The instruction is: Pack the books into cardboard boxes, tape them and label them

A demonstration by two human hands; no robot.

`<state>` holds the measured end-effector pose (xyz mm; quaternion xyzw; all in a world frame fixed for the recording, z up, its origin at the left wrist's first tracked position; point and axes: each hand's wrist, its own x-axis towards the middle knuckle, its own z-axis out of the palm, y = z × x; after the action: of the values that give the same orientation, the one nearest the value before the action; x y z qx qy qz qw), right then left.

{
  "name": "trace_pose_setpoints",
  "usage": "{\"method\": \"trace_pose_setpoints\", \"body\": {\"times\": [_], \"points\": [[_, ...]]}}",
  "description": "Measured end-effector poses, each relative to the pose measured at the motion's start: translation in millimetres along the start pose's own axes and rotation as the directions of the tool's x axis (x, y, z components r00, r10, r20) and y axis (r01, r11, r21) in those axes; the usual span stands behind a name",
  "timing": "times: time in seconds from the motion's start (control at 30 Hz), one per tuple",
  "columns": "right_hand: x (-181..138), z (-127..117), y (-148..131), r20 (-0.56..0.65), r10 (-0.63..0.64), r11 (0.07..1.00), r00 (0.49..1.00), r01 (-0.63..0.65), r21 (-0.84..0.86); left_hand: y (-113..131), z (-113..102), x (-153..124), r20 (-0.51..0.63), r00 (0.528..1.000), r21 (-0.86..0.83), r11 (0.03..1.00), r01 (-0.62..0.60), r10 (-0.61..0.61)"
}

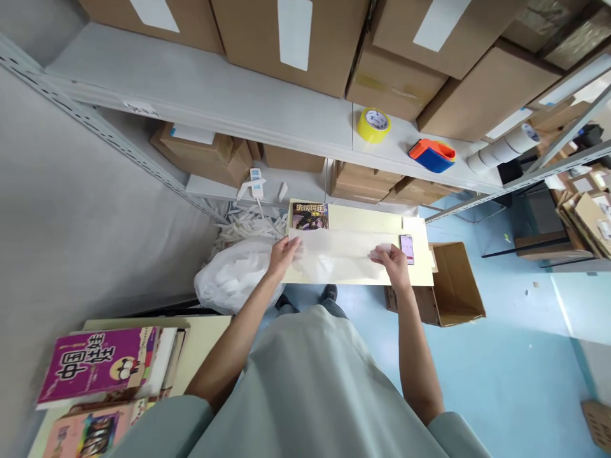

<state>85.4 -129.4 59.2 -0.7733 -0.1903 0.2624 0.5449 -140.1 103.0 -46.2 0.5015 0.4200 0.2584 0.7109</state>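
A thin, translucent whitish plastic sheet or bag (338,251) is stretched sideways over the narrow cream tabletop (365,217). My left hand (282,256) pinches its left end, and my right hand (394,263) grips the other end with fingers closed. Whether it is one layer or a folded sleeve, I cannot tell. Just behind the sheet, near the left hand, lies a dark-covered comic or book (310,216), its lower part covered by the plastic. A phone (407,249) with a lit screen rests beside my right hand.
Cardboard boxes (286,38) fill the grey shelf (200,83), which also carries yellow tape (373,125) and an orange-blue tape dispenser (432,156). Below left is a plastic bag of white scraps (238,273). An opened carton (456,286) stands at right; books (98,359) are stacked lower left.
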Motion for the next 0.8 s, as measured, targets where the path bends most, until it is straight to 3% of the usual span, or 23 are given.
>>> {"method": "trace_pose_setpoints", "body": {"times": [0.07, 0.2, 0.3, 0.4, 0.57, 0.67, 0.8], "points": [[5, -11, 18, -0.002, 0.014, 1.000, 1.000, -0.014, -0.026, -6, 11, -5, -0.056, 0.997, 0.138, 0.989, -0.050, 0.059], [18, -29, 51, -0.044, 0.008, 0.989, 0.999, -0.015, -0.148, -15, 31, -9, -0.047, 0.982, 0.386, 0.910, -0.149, 0.181], [30, -40, 75, -0.079, -0.012, 0.953, 0.997, -0.012, -0.301, -22, 49, -8, -0.101, 0.976, 0.524, 0.844, -0.114, 0.194], [43, -54, 101, -0.100, 0.002, 0.912, 0.995, -0.042, -0.407, -33, 68, -5, -0.166, 0.974, 0.615, 0.789, -0.022, 0.156], [68, -86, 144, -0.098, 0.049, 0.867, 0.994, -0.091, -0.490, -56, 105, -2, -0.209, 0.977, 0.619, 0.769, 0.158, -0.032], [84, -103, 164, -0.079, 0.066, 0.831, 0.995, -0.098, -0.547, -71, 128, -1, -0.192, 0.980, 0.635, 0.756, 0.160, -0.046], [105, -113, 188, -0.062, 0.109, 0.784, 0.992, -0.124, -0.608, -89, 153, 4, -0.101, 0.993, 0.758, 0.642, 0.116, -0.060]]}}
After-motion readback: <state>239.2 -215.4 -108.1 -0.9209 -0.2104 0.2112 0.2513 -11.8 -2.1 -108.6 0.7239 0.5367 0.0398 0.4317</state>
